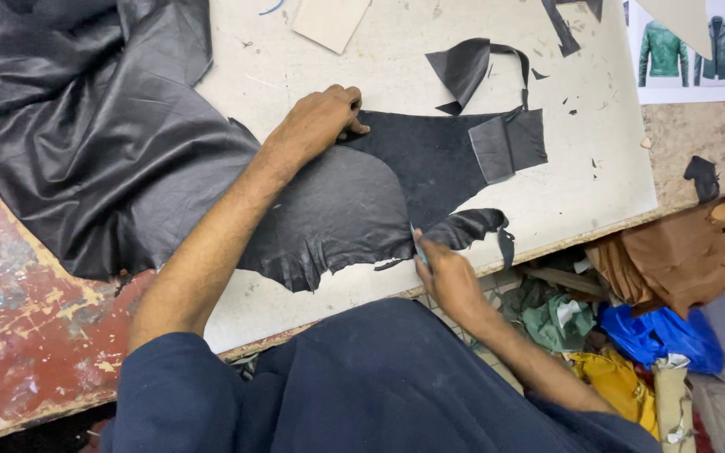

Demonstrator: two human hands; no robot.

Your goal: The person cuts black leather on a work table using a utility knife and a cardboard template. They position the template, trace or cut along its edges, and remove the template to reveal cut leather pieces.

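A black leather hide (329, 210) lies flat on a pale cutting board (396, 75). On its right part a darker suede-like piece (430, 159) shows. My left hand (316, 122) presses down on the hide's upper edge, fingers curled. My right hand (446, 277) is near the board's front edge and grips a small cutting knife (419, 245), its blade touching the leather's lower edge. A curled strip of cut leather (476, 225) hangs off next to the blade.
A big heap of black leather (69, 109) covers the left of the table. Black offcuts (467, 67) lie farther back. A paper with two jacket pictures (690, 54) sits at the top right. Brown leather (681, 252) and coloured scraps (614, 335) fill the space below the table edge.
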